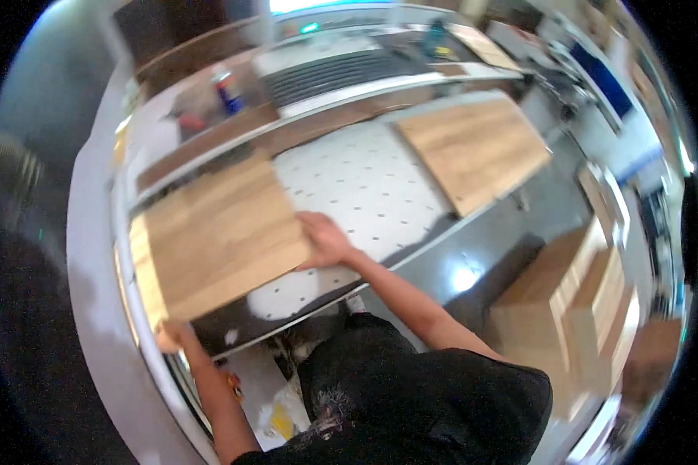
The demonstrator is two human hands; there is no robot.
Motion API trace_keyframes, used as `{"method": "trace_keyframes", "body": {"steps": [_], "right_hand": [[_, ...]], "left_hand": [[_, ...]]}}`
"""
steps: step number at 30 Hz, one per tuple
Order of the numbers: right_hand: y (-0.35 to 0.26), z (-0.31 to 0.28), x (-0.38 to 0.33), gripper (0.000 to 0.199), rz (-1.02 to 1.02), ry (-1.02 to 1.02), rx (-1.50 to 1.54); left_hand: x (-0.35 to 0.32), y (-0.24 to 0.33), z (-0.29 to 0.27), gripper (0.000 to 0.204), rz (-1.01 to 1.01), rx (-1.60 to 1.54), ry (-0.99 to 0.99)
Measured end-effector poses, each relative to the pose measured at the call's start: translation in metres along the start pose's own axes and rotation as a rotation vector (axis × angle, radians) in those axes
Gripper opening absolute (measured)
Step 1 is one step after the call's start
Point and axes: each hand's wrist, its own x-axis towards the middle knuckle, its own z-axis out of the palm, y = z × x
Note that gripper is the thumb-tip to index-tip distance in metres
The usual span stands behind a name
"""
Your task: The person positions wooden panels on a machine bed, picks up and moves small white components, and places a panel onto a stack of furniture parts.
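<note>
A rectangular wood-grain panel [221,236] lies at the left of a long machine bed [357,174] with a white, dark-dotted surface. At the panel's right edge is my right hand [326,240], its fingers and thumb closed on the edge near the front corner. My left hand [174,337] is closed at the near left corner; it is blurred and its fingertips are hidden. A strip along the panel's left end is brightly lit. Further right on the same bed rests a second wood-grain panel [477,151], apart from both hands.
Behind the bed runs a ledge with a dark ribbed grille [341,77] and a blue-and-red spray can [227,91]. Stacked wooden panels [554,318] stand on the floor at my right. A pale upright machine edge [143,310] borders the left side.
</note>
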Motion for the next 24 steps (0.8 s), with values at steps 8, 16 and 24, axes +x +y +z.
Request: {"method": "trace_keyframes", "body": {"steps": [8,16,24], "right_hand": [[-0.046,0.002,-0.12,0.061,0.138,0.046,0.028],[0.011,-0.067,-0.395,0.052,0.639,-0.149,-0.034],[-0.056,-0.116,-0.832,0.043,1.727,-0.269,0.028]], "left_hand": [[-0.027,0.008,-0.035,0.039,-0.037,0.13,0.233],[-0.195,-0.049,-0.066,0.036,0.839,-0.129,0.504],[-0.558,-0.065,-0.074,0.043,1.649,-0.358,-0.337]]}}
